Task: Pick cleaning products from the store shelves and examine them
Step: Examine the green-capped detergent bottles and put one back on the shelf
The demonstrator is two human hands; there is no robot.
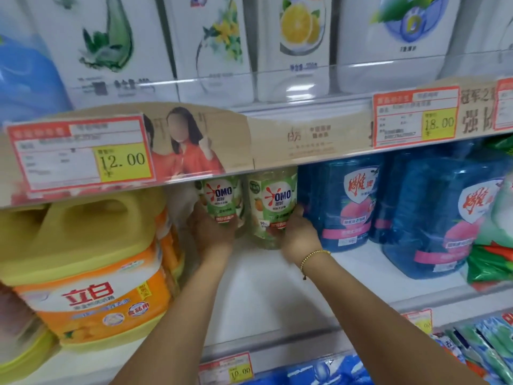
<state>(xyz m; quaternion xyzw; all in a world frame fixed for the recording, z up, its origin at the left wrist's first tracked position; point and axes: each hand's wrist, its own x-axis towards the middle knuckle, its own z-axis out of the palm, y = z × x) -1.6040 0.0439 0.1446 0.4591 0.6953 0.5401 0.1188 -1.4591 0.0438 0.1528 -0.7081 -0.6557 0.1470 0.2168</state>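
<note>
Shopper reaches with both hands deep into the middle shelf (263,287) of a store's cleaning aisle, each hand taking one of two clear OMO bottles with green labels. The left hand (213,234) wraps its grip round the lower half of the left bottle (222,201). The bottle's base is hidden behind the hand, so whether it is lifted cannot be told. The right hand (298,240) closes its grip on the right bottle (273,209), fingertips hooked round its right side; the bottle's base appears to sit on the shelf. Both bottles are upright, just beside each other, toward the shelf's back edge, their caps hidden behind the price rail (277,140) above. A bead bracelet (313,257) circles the right wrist. A yellow jug (91,287) with an orange label stands at the shelf's left front. Blue jugs (344,207) line the shelf's right side, the nearest just beside the right hand's fingertips. Green packs (494,245) crowd the right edge. On the rail, a 12.00 tag (80,154) hangs at left and an 18.00 tag (415,118) at right; white pouches (302,37) fill the shelf above. A 10.00 tag (226,370) marks the middle shelf's front edge.
</note>
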